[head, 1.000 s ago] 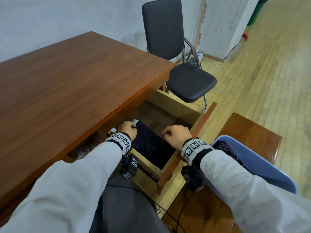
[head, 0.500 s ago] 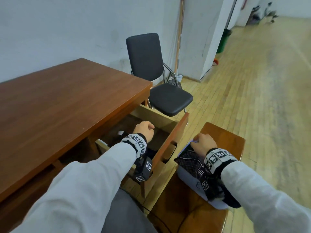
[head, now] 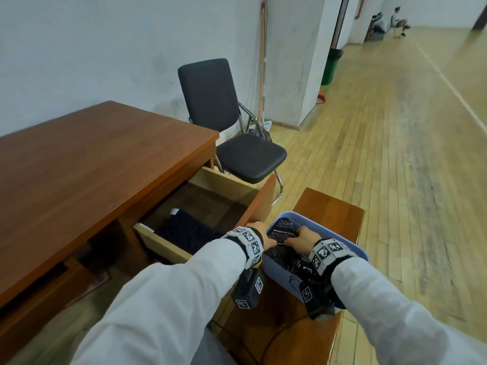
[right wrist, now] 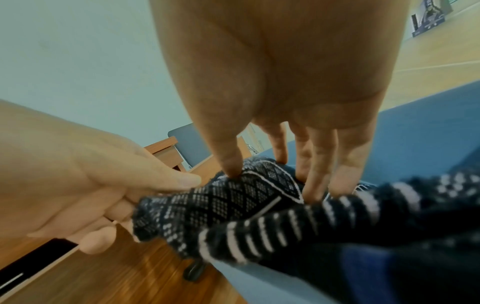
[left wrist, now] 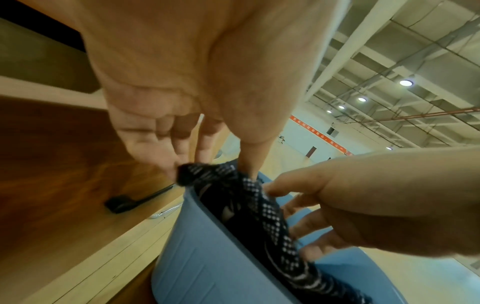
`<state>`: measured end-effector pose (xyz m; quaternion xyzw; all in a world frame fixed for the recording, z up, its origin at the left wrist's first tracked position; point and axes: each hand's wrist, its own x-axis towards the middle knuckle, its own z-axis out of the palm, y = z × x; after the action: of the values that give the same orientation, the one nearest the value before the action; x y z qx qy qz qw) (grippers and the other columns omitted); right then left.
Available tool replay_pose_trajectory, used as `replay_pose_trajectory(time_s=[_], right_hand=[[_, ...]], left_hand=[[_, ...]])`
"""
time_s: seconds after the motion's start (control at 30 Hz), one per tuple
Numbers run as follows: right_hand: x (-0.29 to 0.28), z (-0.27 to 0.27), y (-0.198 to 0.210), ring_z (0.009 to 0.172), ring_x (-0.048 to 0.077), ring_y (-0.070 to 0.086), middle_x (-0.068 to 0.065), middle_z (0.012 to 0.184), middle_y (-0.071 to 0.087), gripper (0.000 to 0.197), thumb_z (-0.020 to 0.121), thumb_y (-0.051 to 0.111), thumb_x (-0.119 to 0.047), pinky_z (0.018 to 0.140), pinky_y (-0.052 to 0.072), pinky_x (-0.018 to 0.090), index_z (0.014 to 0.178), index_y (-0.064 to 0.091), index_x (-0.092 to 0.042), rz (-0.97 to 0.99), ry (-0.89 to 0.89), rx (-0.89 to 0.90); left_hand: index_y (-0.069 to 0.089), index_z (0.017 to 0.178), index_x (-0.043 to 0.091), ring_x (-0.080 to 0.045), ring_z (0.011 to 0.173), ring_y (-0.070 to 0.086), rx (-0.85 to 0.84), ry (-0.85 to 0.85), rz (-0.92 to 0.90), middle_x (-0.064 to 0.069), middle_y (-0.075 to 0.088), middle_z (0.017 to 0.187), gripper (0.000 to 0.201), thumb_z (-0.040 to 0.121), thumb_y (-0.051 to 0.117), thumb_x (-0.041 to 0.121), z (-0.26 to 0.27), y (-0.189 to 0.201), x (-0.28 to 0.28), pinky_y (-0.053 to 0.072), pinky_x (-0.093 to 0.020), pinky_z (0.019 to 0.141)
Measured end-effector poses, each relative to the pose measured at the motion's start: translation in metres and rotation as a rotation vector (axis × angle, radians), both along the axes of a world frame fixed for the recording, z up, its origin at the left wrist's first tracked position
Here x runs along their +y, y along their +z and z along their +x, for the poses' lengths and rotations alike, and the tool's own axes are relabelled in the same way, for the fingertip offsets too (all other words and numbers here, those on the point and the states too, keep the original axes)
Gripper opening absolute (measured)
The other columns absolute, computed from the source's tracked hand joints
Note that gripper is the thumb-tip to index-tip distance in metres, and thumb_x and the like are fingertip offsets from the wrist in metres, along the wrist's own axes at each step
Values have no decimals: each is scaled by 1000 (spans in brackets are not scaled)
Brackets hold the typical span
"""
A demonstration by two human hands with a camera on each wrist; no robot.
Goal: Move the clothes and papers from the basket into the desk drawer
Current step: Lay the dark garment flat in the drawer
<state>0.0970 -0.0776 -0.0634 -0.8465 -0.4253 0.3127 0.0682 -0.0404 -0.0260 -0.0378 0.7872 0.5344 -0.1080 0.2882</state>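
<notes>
Large reddish-brown wooden desk [head: 87,164] fills the left, smooth glossy top; its pale-sided wooden drawer [head: 218,185] stands pulled out to the right, brown panel front, with a folded dark navy garment [head: 184,230] lying flat in its near part; black padded chair with chrome frame [head: 226,133] beyond the drawer, against the white wall; light plank floor [head: 382,154] runs off to the far right; low brown wooden side stand [head: 332,206] right of the drawer carries a light-blue plastic basket [head: 282,272], smooth ribbed wall, rounded rim; inside it and spilling over the near-left rim sits a dark navy knitted cloth with white diamond and stripe pattern [head: 282,233], soft, coarse weave, bunched; left hand [head: 263,234] at the basket's left rim, thumb and fingers closed narrow on an edge of the knit, pinching it; right hand [head: 303,237] in the basket, thumb and fingers curled onto the same knit, gripping its top fold; white sleeves, black-white marker wristbands on both wrists.
</notes>
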Motion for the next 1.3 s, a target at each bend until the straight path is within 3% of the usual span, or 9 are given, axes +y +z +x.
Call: replay_pose_trajectory(time_s=[0.23, 0.4, 0.57, 0.63, 0.7, 0.83, 0.97, 1.13, 1.3], right_hand=[[-1, 20, 8, 78, 23, 53, 9, 83, 57, 24, 96, 44, -27, 60, 40, 28, 93, 58, -8, 85, -83, 37], [-4, 42, 16, 91, 29, 60, 14, 98, 63, 50, 98, 39, -44, 79, 49, 33, 97, 65, -1, 249, -209, 106], [-5, 41, 39, 105, 24, 60, 7, 108, 67, 95, 77, 27, -85, 104, 40, 41, 109, 66, -5, 317, -176, 466], [-2, 43, 42, 109, 20, 59, 2, 116, 67, 104, 65, 36, -92, 107, 38, 39, 119, 64, -8, 266, -128, 511], [1, 42, 44, 107, 20, 61, 1, 114, 67, 76, 77, 54, -72, 99, 41, 35, 120, 63, -10, 215, -105, 519], [17, 30, 50, 109, 28, 63, 10, 114, 69, 38, 82, 72, -15, 102, 46, 45, 117, 61, -6, 233, -144, 690], [35, 13, 61, 102, 34, 68, 18, 110, 71, 34, 81, 70, 1, 91, 54, 44, 114, 63, 1, 377, -311, 851], [73, -18, 77, 94, 24, 64, 10, 105, 66, 22, 91, 61, -6, 74, 56, 32, 113, 60, -4, 483, -258, 765], [121, -46, 66, 86, 28, 69, 12, 90, 70, 30, 78, 66, -39, 74, 58, 42, 84, 67, -9, 451, -69, 423]], left_hand=[[57, 109, 12, -31, 103, 62, -198, 115, -141, -12, 65, 111, 47, 82, 61, 50, 9, 2, -5, 49, -42, 95], [58, 80, 19, -30, 93, 65, -657, 141, -341, -14, 66, 95, 9, 87, 54, 21, 20, 27, -7, 53, -45, 91], [53, 81, 8, -22, 72, 60, -1101, 377, -373, -9, 59, 79, 10, 87, 46, 4, 19, 80, 8, 52, -23, 51], [51, 78, 9, -24, 73, 57, -1204, 457, -347, -10, 55, 78, 12, 86, 45, 1, 9, 96, 23, 51, -25, 57], [51, 73, 11, -25, 82, 55, -1253, 531, -292, -12, 54, 80, 15, 85, 46, 2, -5, 102, 39, 47, -31, 70], [51, 71, 12, -26, 87, 57, -1270, 659, -208, -12, 58, 85, 15, 83, 47, 3, -36, 97, 68, 47, -39, 78], [52, 79, 12, -26, 90, 59, -1198, 738, -111, -10, 59, 88, 11, 86, 49, 5, -72, 86, 94, 52, -35, 73], [53, 115, 11, -28, 101, 63, -717, 605, 190, -7, 59, 115, 27, 89, 61, 16, -110, 63, 123, 59, -36, 71], [55, 120, 13, -31, 102, 64, -448, 543, 171, -10, 57, 126, 28, 92, 57, 15, -117, 31, 144, 59, -43, 78]])
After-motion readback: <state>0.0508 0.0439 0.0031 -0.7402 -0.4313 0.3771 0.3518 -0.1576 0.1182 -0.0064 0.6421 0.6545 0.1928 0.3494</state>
